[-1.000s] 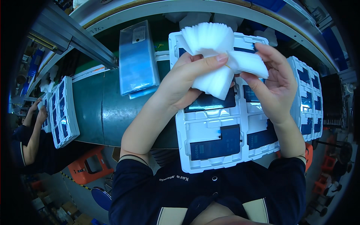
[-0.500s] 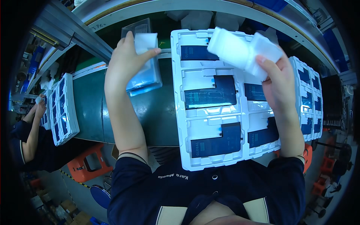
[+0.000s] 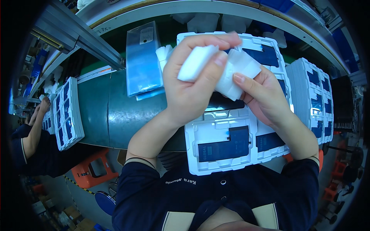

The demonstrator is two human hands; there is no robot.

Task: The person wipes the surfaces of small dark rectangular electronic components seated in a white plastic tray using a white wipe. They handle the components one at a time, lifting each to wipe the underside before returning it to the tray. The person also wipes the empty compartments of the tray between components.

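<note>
From where I stand, the biggest thing is the green bench point(image 3: 127, 125), running off to the person's left. A white moulded tray point(image 3: 191, 163) sits in front of the person, reaching nearly to their shirt. To its right is a stack of similar trays point(image 3: 299, 88); a smaller-looking stack point(image 3: 79, 115) stands at the bench's far left, near a co-worker point(image 3: 34, 134). A pile of clear bluish bags point(image 3: 142, 63) lies just left of the tray.

Both hands are raised over the tray's upper part. The left hand point(image 3: 190, 86) has its fingers curled round one end of the white foam bundle point(image 3: 237, 73), thumb pressed against it; the right hand point(image 3: 264, 94) pinches the other end, thumb on top. I can't tell whether both ends join behind the left thumb. Dark flat pieces point(image 3: 225, 144) lie in the tray's compartments. Smallest, a white wad point(image 3: 163, 53) sits by the bags' right edge.
</note>
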